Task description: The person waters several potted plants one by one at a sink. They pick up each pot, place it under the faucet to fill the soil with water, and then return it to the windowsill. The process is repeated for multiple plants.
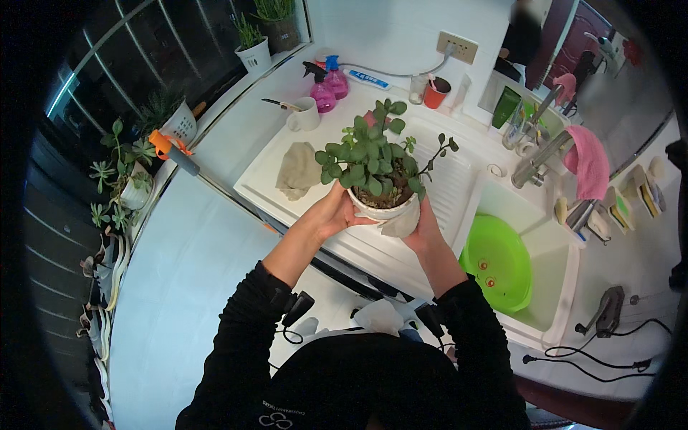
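Note:
Between my two hands is a potted jade-like succulent (371, 161) in a white pot (376, 212), held over the ribbed white sink counter (441, 177). My left hand (338, 215) grips the pot's left side, its fingers under the rim. A pale cloth (400, 223) lies between the pot and my right hand (422, 226), which holds the right side; its fingers are partly hidden behind the pot and cloth. A second crumpled beige cloth (298, 171) lies on the counter left of the plant.
A white mug (305, 114), pink spray bottles (323, 95), toothpaste (368, 79) and a red cup (436, 94) stand or lie behind. A green basin (497, 263) sits in the sink at right, beside a faucet (540, 158) with a pink cloth (588, 161). Potted plants line the window ledge.

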Demonstrator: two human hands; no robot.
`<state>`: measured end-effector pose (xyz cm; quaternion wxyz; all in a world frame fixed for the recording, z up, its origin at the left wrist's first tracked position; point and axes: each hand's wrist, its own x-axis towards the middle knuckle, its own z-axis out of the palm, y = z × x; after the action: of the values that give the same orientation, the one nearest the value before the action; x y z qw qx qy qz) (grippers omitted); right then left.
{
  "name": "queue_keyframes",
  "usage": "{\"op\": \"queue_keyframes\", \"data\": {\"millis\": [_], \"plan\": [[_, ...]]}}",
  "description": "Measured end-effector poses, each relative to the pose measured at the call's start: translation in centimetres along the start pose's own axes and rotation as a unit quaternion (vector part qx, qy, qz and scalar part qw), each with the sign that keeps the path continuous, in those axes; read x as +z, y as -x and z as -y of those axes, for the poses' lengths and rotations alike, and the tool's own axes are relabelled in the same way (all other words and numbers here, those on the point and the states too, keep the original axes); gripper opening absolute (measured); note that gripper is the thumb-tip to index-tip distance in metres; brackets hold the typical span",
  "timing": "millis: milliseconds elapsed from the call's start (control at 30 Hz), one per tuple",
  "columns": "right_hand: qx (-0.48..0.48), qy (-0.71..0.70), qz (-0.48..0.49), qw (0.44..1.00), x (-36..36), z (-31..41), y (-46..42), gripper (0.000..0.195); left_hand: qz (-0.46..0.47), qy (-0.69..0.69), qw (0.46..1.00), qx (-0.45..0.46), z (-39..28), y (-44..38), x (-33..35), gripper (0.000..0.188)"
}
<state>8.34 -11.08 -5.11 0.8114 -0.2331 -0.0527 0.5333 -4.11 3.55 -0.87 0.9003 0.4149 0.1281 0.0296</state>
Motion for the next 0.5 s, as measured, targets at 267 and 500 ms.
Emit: {"op": "queue_keyframes", "data": {"millis": [267, 500], "plan": [[0.042, -0.085, 0.078, 0.992, -1.3, -1.3, 0.1, 0.046, 0.064, 0.022, 0.997, -0.033, 0.5, 0.4, -0.1, 0.079], [0.06, -0.026, 0.053, 0.996, -3.4, -2.4, 1.0, 0.046, -0.012, 0.083, 0.996, -0.004, 3.3, -0.6, -0.8, 0.068]]}}
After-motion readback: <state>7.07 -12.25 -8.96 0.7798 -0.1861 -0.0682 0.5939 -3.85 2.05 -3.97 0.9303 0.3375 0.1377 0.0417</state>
